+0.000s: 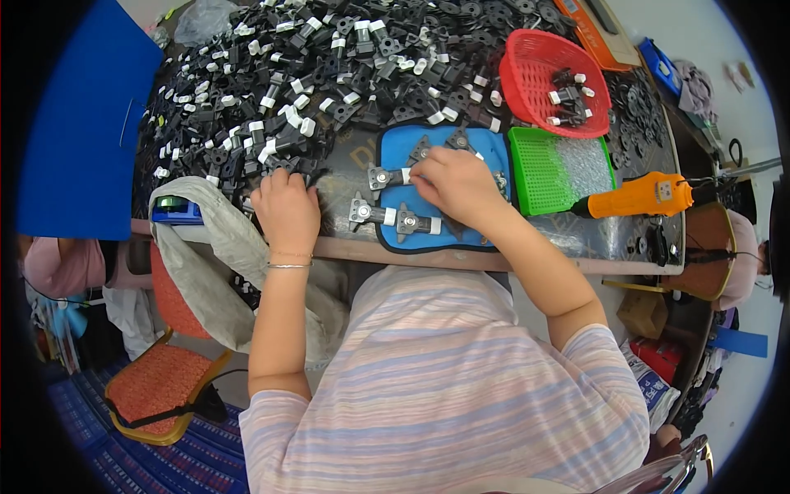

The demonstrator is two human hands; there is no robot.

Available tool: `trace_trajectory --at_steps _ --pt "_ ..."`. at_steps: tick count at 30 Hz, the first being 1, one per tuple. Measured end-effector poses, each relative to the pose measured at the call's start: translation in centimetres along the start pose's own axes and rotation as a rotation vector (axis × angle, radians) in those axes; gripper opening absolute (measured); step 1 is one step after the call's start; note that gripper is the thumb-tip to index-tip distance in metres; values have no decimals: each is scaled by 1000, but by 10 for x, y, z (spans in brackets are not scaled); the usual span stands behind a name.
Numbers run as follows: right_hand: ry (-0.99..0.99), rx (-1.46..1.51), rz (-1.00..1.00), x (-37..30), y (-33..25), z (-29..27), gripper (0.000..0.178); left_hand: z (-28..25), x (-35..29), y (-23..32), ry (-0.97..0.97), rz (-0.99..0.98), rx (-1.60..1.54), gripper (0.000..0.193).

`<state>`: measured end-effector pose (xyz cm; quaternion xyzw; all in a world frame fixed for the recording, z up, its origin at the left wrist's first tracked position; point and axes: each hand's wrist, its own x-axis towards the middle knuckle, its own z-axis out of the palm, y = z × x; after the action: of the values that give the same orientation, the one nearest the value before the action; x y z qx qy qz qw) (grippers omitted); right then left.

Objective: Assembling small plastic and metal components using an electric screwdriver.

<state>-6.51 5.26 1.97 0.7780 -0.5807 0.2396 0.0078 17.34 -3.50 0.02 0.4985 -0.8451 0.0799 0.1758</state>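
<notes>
My right hand (457,185) reaches over a blue mat (485,144), thumb and fingers pinched at the white end of a black plastic fitting (383,178) with a metal centre. Two similar fittings lie just below: one fitting (370,212) crosses the mat's left edge, and another fitting (415,222) sits beside it. Beyond my right hand are more black fittings (458,142), partly covered by it. At the front edge of a big heap of black-and-white fittings (288,123), my left hand (285,210) is curled with fingertips down; what they hold is hidden.
Right of the mat stands a green basket (539,177) with small clear pieces, and behind it a red basket (527,82) holding several fittings. An orange electric screwdriver (642,196) lies at the right. Grey cloth (202,272) hangs over the table's front left edge.
</notes>
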Motion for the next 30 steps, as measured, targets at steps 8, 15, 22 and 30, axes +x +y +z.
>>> trace_trajectory --at_steps 8,15,22,30 --pt "305 149 75 1 -9 -26 12 -17 3 13 -234 -419 -1173 14" --pt "396 82 -222 9 -23 -46 18 -45 -6 60 -646 -572 -1751 13" --pt "252 -7 -251 -1 -23 -52 18 -47 -9 76 -609 -507 -1782 11" --pt "232 83 -178 -6 -21 -52 20 -46 -15 85 -554 -480 -1864 8"
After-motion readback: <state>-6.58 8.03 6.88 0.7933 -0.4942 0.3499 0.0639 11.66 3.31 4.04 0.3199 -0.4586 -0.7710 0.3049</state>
